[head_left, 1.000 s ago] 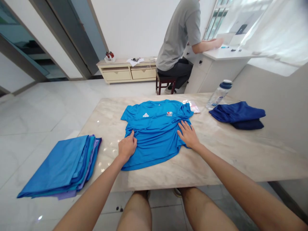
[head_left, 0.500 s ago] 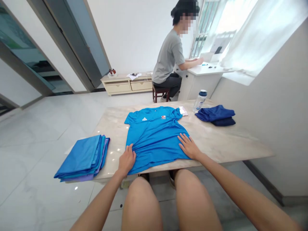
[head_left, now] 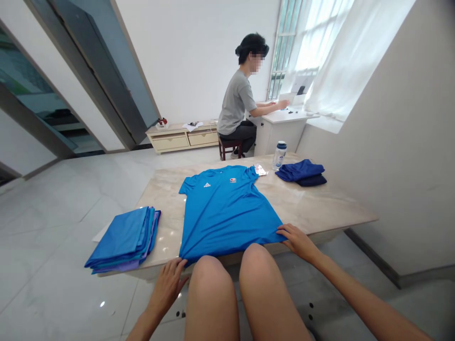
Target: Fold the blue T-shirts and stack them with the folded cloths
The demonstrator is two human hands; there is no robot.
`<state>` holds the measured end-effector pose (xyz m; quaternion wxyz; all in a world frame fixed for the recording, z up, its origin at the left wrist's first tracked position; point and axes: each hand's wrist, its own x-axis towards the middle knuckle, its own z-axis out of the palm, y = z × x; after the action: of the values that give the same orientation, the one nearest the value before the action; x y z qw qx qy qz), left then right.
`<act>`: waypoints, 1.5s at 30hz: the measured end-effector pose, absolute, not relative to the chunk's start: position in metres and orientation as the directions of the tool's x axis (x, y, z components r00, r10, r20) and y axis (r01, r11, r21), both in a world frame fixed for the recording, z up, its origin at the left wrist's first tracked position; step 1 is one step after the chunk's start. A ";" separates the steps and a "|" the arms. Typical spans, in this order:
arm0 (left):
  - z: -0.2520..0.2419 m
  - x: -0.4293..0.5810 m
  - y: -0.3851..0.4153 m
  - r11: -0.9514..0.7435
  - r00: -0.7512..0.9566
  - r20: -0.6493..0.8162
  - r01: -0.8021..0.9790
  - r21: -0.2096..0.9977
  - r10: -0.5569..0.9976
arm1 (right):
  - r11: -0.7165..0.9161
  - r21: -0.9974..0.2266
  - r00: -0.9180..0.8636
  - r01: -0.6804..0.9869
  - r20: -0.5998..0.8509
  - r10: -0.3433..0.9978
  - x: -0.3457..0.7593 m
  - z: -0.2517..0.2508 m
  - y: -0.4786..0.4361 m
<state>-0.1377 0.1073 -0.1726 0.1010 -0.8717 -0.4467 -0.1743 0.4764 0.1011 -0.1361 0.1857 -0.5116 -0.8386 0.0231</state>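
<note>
Hands are pulling back down the blue shirt [head_left: 223, 213]: left hand [head_left: 166, 287] open and empty, right hand [head_left: 297, 241] touching the hem [head_left: 279, 235], grip unclear.

We find the T-shirt [head_left: 223, 213] on the marble table [head_left: 320, 208], just beyond and between the left hand [head_left: 165, 289] and right hand [head_left: 298, 241]; a folded stack of clothes [head_left: 122, 239] lies beyond-left, a bottle [head_left: 279, 155] and folded garment [head_left: 301, 173] beyond-right.

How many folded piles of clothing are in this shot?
2: a stack of blue and purple garments at the left edge of the stone table, and a navy pile at its far right, beside a water bottle.
</note>
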 end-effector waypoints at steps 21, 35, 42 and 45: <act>-0.151 -0.129 0.084 -0.519 0.505 0.121 0.838 0.170 0.855 | 0.467 -0.207 -0.443 0.859 0.153 0.883 0.438 -0.151 0.022; -0.119 -0.082 0.191 -0.468 0.372 0.355 0.851 0.238 0.858 | -0.190 -0.309 0.234 0.932 0.112 0.966 0.429 -0.084 0.160; -0.159 -0.055 0.228 -0.395 0.342 0.305 0.909 0.132 0.889 | -0.273 -0.077 0.278 0.959 0.072 0.958 0.417 -0.110 0.186; -0.157 -0.051 0.227 -0.373 0.332 0.276 0.922 0.107 0.902 | -0.257 -0.060 0.262 0.965 0.107 0.959 0.426 -0.115 0.167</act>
<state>-0.0505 0.2274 -0.1570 0.0345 -0.8155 -0.5590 -0.1459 0.4257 0.1665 -0.1151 0.0564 -0.7924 -0.6069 -0.0243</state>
